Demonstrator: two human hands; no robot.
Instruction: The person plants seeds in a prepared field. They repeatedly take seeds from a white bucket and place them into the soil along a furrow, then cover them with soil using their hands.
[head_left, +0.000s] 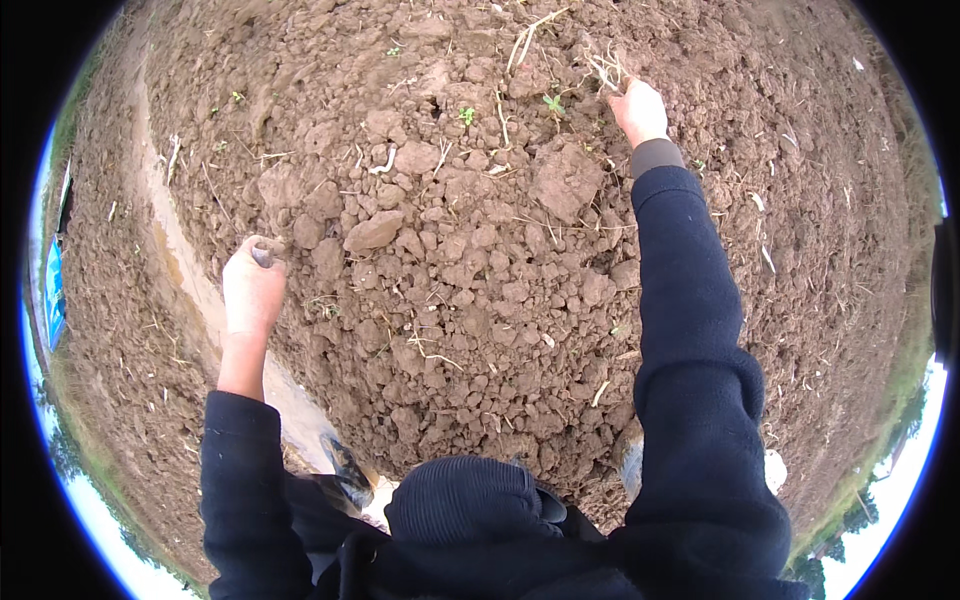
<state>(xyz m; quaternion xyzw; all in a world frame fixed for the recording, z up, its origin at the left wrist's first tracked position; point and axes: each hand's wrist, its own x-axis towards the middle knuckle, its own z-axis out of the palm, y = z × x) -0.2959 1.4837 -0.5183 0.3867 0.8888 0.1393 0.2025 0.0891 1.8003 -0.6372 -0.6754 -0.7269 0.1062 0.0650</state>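
Observation:
My right hand (642, 112) reaches out at the upper right, its fingers closed on a tangle of pale dry roots or stalks (606, 71). Its fingertips are partly hidden against the brown soil. Over on the left, my left hand (253, 291) is curled around a small greyish object (262, 256); most of that object is covered, so its kind cannot be told. Beneath both hands lies broken, cloddy soil (465, 277). A large clod (568, 178) sits just below and left of my right hand, with a small green seedling (554, 103) beside the roots.
A wet, muddy furrow (187, 274) curves down the left side. More clods (374, 231), pale straw bits (384, 161) and small green weeds (466, 115) dot the ground. A muddy boot (346, 472) stands at the furrow's lower end. Something blue (54, 292) lies at the far left edge.

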